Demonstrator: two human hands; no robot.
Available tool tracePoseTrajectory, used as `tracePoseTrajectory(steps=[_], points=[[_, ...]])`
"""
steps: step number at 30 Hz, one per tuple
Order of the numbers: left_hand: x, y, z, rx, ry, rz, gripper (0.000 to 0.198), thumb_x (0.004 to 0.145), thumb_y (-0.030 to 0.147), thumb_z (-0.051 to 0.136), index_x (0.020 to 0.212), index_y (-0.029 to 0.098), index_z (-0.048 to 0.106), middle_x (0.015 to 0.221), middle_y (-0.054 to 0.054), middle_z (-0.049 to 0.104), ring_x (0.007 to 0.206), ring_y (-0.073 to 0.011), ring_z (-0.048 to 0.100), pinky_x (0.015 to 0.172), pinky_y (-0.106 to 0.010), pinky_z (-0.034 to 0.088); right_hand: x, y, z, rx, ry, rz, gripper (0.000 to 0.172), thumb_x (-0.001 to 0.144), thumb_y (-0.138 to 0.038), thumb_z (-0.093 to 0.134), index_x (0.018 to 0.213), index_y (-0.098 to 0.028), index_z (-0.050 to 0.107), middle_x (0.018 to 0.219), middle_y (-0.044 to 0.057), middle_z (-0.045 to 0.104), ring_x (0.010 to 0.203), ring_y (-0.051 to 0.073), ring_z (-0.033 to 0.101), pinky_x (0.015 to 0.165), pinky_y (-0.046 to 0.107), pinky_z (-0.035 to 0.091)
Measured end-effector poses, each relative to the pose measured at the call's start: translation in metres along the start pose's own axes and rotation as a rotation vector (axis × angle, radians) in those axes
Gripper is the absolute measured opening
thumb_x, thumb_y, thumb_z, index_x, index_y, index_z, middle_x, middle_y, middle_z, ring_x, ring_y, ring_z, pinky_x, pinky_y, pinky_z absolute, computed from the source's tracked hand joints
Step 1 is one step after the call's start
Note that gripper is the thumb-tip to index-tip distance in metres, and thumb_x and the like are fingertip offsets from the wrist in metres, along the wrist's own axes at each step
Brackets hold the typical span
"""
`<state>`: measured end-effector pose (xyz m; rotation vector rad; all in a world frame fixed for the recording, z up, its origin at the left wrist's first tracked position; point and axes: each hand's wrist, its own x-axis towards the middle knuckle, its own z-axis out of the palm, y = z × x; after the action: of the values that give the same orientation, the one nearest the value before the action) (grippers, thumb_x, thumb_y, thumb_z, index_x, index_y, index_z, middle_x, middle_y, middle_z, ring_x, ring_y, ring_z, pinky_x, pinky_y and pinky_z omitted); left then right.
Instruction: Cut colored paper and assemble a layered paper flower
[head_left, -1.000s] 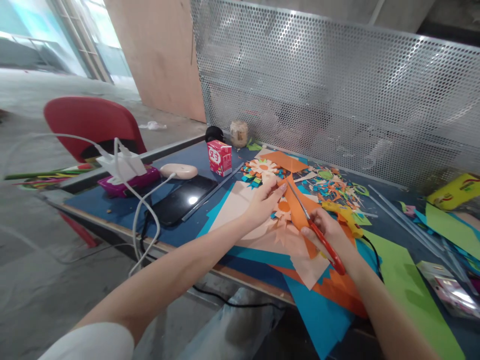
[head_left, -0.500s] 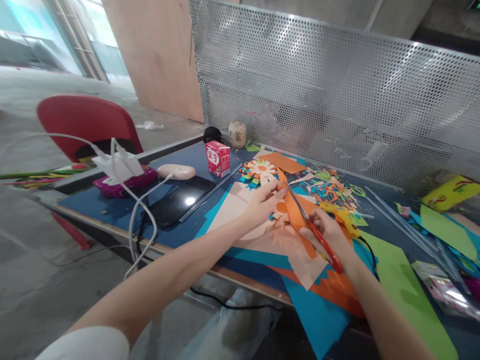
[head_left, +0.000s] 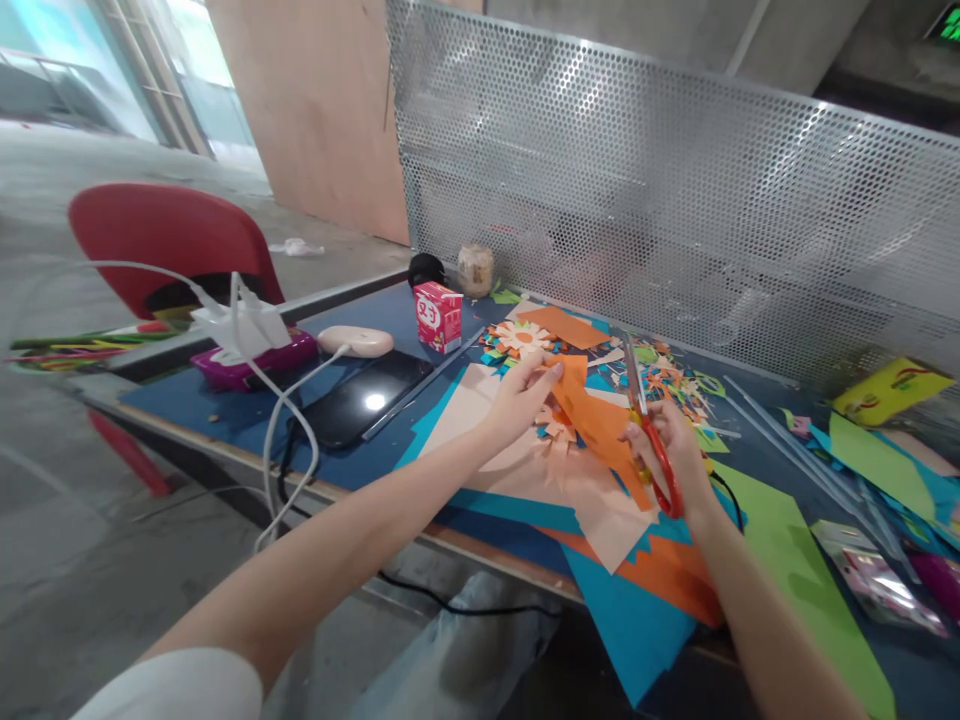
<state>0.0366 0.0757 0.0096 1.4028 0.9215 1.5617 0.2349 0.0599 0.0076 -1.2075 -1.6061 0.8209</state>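
Note:
My left hand (head_left: 519, 400) is closed on the upper end of a strip of orange paper (head_left: 596, 415), pinched between thumb and fingers. In my right hand (head_left: 667, 440) is a pair of scissors (head_left: 636, 375) with red handles, its blades pointing up and away, to the right of the orange paper. The blades look close together and stand apart from the sheet. Beneath the hands lies pale peach paper (head_left: 469, 420) on blue sheets. A cut paper flower (head_left: 523, 338) with an orange centre rests beyond my left hand.
Small paper scraps (head_left: 675, 375) lie behind the scissors. Left of the paper are a phone (head_left: 367, 400), a pale cabled device (head_left: 356, 342) and a pink box (head_left: 439, 317). Green card (head_left: 802, 570) lies at right. A perforated metal screen (head_left: 637, 190) borders the table's back.
The scissors have come away from the orange paper and swung upright to the right. The orange strip has turned its broad face more toward me. My left hand has shifted slightly left.

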Motion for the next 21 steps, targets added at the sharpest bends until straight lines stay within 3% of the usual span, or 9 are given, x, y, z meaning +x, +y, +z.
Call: tracePoseTrajectory(steps=[7,11,14,18,21], points=[[0.005,-0.004,-0.002,0.007,0.087,0.031,0.018,0.079,0.036,0.049,0.078,0.018,0.049,0.069,0.003,0.052,0.053,-0.0076,0.05,0.046,-0.019,0.043,0.01,0.009,-0.003,-0.053,0.002,-0.089,0.043,0.059,-0.043,0.072,0.079,-0.022,0.04,0.068,-0.001,0.061,0.053,0.013,0.055,0.048,0.025,0.043],[0.005,-0.001,-0.004,0.062,0.113,0.016,0.017,0.083,0.035,0.044,0.078,0.019,0.047,0.064,0.004,0.051,0.049,-0.0077,0.048,0.047,-0.019,0.04,0.013,0.008,-0.006,-0.033,0.029,-0.083,0.041,0.059,-0.043,0.071,0.077,-0.022,0.04,0.071,0.0,0.062,0.052,0.013,0.055,0.047,0.026,0.043],[0.006,-0.006,-0.004,0.168,0.104,0.055,0.016,0.084,0.034,0.043,0.078,0.02,0.047,0.069,0.002,0.052,0.055,-0.0097,0.05,0.052,-0.021,0.04,0.011,0.005,-0.004,0.025,-0.027,-0.069,0.043,0.057,-0.038,0.073,0.078,-0.023,0.039,0.074,-0.001,0.062,0.057,0.014,0.058,0.051,0.029,0.047],[0.006,-0.014,-0.002,0.233,0.093,0.102,0.015,0.085,0.033,0.041,0.079,0.02,0.047,0.074,0.0,0.052,0.064,-0.0116,0.05,0.058,-0.023,0.039,0.0,-0.003,0.016,0.031,-0.123,-0.118,0.042,0.057,-0.032,0.074,0.08,-0.023,0.04,0.078,-0.001,0.062,0.074,0.018,0.063,0.07,0.036,0.051],[0.003,-0.011,-0.002,0.214,0.039,0.124,0.014,0.086,0.032,0.04,0.084,0.02,0.047,0.073,0.001,0.051,0.062,-0.0111,0.048,0.056,-0.022,0.039,0.0,-0.011,0.037,-0.016,-0.071,-0.15,0.041,0.059,-0.034,0.073,0.083,-0.023,0.041,0.082,0.001,0.062,0.077,0.019,0.062,0.074,0.037,0.05]])
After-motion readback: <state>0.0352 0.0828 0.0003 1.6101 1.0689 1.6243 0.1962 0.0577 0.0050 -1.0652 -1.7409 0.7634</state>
